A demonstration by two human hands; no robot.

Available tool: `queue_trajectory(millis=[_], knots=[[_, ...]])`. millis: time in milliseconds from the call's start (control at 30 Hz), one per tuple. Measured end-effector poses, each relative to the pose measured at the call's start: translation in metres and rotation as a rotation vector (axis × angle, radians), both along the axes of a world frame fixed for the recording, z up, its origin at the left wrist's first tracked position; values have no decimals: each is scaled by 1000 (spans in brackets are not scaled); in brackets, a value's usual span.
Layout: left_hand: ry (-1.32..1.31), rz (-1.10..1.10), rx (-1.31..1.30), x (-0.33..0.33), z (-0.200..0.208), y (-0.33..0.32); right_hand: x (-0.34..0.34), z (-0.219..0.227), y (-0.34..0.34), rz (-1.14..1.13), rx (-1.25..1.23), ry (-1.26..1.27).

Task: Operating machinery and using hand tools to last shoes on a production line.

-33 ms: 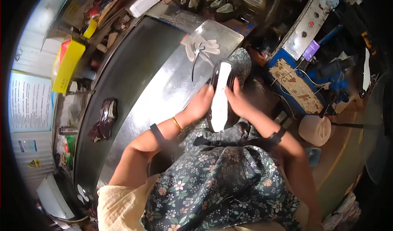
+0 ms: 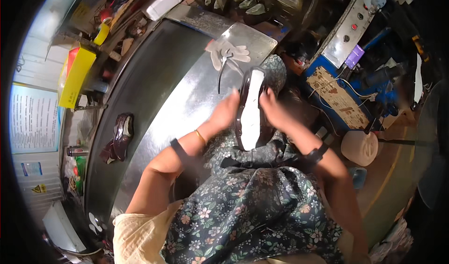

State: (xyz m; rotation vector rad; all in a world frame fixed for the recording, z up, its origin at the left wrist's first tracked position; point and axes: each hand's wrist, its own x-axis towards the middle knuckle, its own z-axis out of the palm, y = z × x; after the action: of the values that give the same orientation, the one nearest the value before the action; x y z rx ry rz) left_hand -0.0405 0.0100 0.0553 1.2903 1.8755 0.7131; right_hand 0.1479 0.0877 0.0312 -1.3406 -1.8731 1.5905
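Note:
A glossy dark brown shoe point(image 2: 251, 109) lies sole side up over my lap, its long white underside facing me. My left hand point(image 2: 227, 108) is beside its left edge, thumb near the rim; motion smears the fingers. Against the right side is my right hand point(image 2: 276, 110), also blurred, its fingers mostly hidden. Whether either hand grips the shoe, I cannot tell. On the metal bench just beyond lie pliers point(image 2: 224, 69) with dark curved handles, on top of a pale work glove point(image 2: 238, 53).
A dark belt point(image 2: 154, 62) runs along the metal bench, carrying another brown shoe point(image 2: 122, 137) at left. A yellow box point(image 2: 77, 77) and white jug point(image 2: 163, 4) stand beyond it. At right are a blue machine point(image 2: 336, 95) with loose cables and a pale plastic container point(image 2: 360, 148).
Both hands have shifted slightly outward from the shoe, and the thumbs have come off its white underside. The shoe stays in nearly the same place on my lap.

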Motion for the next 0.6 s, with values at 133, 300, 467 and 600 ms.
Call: queue_trajectory(millis=[133, 300, 467, 600], knots=[[-44, 2, -275, -26, 17, 95, -23, 13, 74, -484, -407, 62], [669, -257, -157, 8, 36, 125, -57, 9, 90, -7, 566, -476], [569, -339, 48, 6, 69, 72, -59, -14, 87, -158, 155, 356], [-264, -219, -42, 24, 54, -33, -58, -35, 96, -186, -123, 590]])
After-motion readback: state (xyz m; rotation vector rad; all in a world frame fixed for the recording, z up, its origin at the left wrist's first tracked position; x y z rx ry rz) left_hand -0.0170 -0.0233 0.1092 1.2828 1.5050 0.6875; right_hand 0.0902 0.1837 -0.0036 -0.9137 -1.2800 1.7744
